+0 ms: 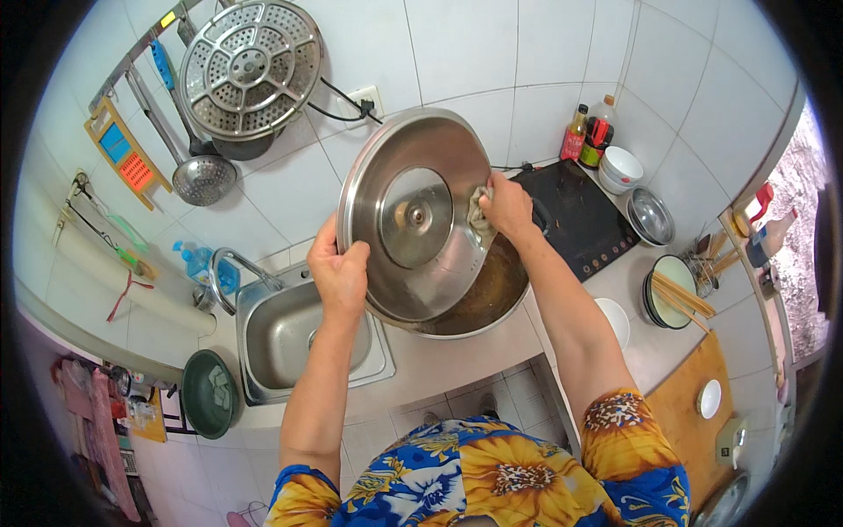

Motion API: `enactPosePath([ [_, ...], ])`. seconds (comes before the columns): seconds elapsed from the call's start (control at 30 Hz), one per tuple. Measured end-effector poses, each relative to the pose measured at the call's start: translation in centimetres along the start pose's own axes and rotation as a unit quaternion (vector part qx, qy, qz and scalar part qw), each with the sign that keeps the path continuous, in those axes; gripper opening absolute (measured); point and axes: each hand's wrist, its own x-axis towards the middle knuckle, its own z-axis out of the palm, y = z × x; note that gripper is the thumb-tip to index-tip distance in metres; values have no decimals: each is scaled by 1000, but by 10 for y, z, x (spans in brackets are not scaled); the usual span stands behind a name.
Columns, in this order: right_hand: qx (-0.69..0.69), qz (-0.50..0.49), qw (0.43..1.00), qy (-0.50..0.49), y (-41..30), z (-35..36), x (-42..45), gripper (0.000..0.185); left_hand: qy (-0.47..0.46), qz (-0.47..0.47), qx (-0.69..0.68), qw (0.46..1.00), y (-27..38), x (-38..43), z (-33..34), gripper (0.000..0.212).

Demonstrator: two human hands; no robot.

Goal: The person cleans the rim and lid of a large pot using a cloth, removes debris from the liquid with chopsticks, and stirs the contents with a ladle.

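Observation:
With fingers behind and thumb on its rim, my left hand (339, 270) grips the left edge of a large steel pot lid (428, 290) that has a round glass window. The lid is tilted up above a wide metal pan (510, 283) that looks brown inside. My right hand (510, 204) presses a bunched pale cloth (481, 211) on the lid's right side. Part of the pan is hidden behind the lid, and its black handle shows near my right wrist.
Left of the pan are a steel sink (283, 342), a faucet (220, 270) and a green basin (209, 395). To the right stand a black induction cooktop (586, 217), sauce bottles (574, 132), bowls with chopsticks (678, 296) and a wooden board (685, 408). A steamer rack (250, 66) hangs above.

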Motion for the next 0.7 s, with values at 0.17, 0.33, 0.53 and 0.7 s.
enactPosePath([
  [0.17,23,28,993,-115,14,41,-45,27,8,5,-13,1000,-5,6,1,48],
  [0.33,47,-45,962,-264,38,47,-59,31,20,6,13,1000,-7,12,-9,47],
  [0.53,-86,-48,945,-311,39,59,-58,32,58,20,-16,998,5,23,-21,49],
  [0.7,-147,-99,881,-439,33,46,-55,25,77,13,-22,997,-5,27,-35,50],
])
